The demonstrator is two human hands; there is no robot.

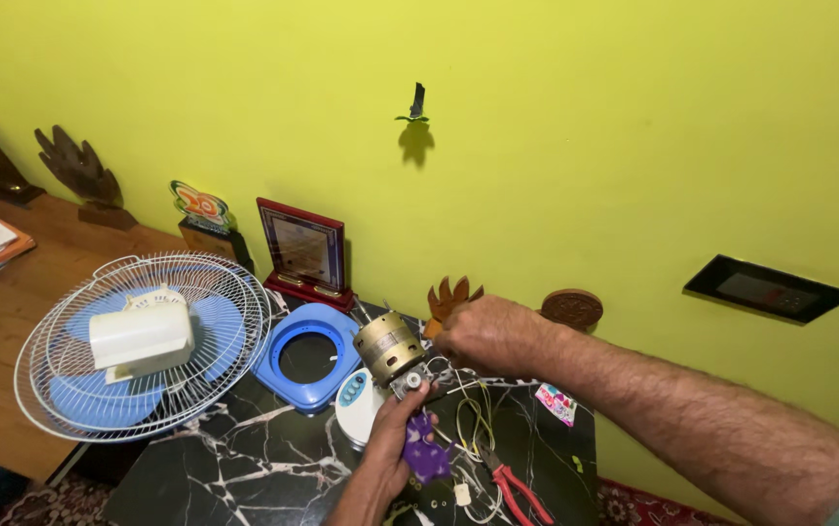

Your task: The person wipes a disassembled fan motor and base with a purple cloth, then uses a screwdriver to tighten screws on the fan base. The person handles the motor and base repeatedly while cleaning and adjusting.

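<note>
One fan cage with blue blades lies on the table, beside one blue ring-shaped housing. One brass-coloured motor shows, one pair of red-handled pliers, two hands, and three carved wooden hand-shaped ornaments along the wall.

Left hand reaches upward, fingers pinched; right hand curls closed, forearm extended from the right.

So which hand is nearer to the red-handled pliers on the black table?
Left. The left hand is just left of the red-handled pliers, apart from them. The right hand is higher, by the fan motor.
</note>
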